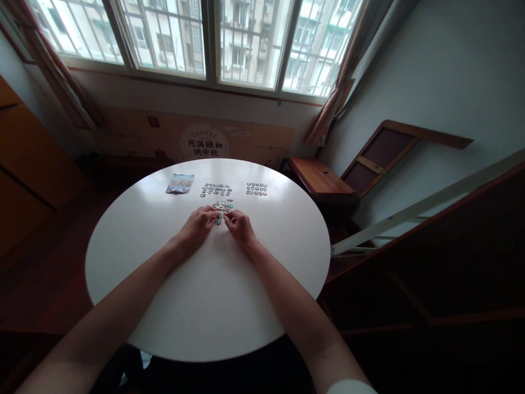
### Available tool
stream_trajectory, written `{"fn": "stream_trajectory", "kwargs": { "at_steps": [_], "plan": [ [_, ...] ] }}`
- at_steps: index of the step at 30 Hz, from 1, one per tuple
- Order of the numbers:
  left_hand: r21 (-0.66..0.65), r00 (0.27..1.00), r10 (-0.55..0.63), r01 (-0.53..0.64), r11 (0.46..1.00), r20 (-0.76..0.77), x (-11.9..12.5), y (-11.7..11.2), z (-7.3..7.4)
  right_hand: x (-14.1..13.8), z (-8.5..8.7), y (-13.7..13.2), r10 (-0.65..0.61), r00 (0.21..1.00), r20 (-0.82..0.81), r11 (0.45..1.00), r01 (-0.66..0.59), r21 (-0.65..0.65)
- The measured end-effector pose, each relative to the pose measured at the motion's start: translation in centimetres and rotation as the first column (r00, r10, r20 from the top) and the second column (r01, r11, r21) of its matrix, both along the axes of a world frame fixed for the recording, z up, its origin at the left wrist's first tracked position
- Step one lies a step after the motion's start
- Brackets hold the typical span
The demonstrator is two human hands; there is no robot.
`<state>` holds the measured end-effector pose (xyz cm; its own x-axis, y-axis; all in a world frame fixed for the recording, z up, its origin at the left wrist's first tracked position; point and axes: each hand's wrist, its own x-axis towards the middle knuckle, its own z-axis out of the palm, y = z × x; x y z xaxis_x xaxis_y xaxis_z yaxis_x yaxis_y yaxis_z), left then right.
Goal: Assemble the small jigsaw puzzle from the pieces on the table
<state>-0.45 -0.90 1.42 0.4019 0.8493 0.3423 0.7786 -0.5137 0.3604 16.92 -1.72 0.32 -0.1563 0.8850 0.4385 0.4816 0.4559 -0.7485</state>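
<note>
A small pile of jigsaw puzzle pieces point(222, 206) lies on the round white table point(213, 284), just beyond my two hands. My left hand point(200, 223) rests on the tabletop, its fingers curled in and its fingertips on a jigsaw puzzle piece point(219, 221) at the near side of the pile. From the other side my right hand point(240, 225) comes in with thumb and forefinger pinched together; what sits between them is too small to make out. Both hands touch the near edge of the pile, and the fingers hide part of it.
Farther back lie a loose group of puzzle pieces point(216, 190), neat rows of pieces point(256, 189) and a printed picture sheet point(180, 184). A wooden chair point(322, 176) stands beyond the table at the right. Barred windows point(250, 44) are behind, over a printed banner point(135, 128).
</note>
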Motion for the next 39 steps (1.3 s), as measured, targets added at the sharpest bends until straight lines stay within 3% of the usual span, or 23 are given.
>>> {"fn": "stream_trajectory", "kwargs": {
  "at_steps": [5,13,24,39],
  "plan": [
    [-0.028,0.999,0.026,-0.025,0.999,0.040,-0.06,0.19,-0.37,-0.02,-0.02,0.04,-0.006,1.000,0.001,1.000,0.006,-0.005],
    [-0.001,0.997,0.052,-0.052,0.999,-0.058,0.00,-0.36,0.09,-0.04,0.09,-0.03,-0.003,1.000,-0.007,1.000,0.003,-0.002],
    [0.009,0.991,0.130,-0.130,0.991,0.025,-0.37,0.17,-0.46,-0.10,-0.22,0.21,-0.005,1.000,0.000,1.000,0.005,0.001],
    [0.034,0.990,0.138,-0.137,0.990,-0.030,-0.51,0.11,-0.10,-0.02,-0.09,0.11,0.005,1.000,-0.002,1.000,-0.005,0.007]
  ]
}}
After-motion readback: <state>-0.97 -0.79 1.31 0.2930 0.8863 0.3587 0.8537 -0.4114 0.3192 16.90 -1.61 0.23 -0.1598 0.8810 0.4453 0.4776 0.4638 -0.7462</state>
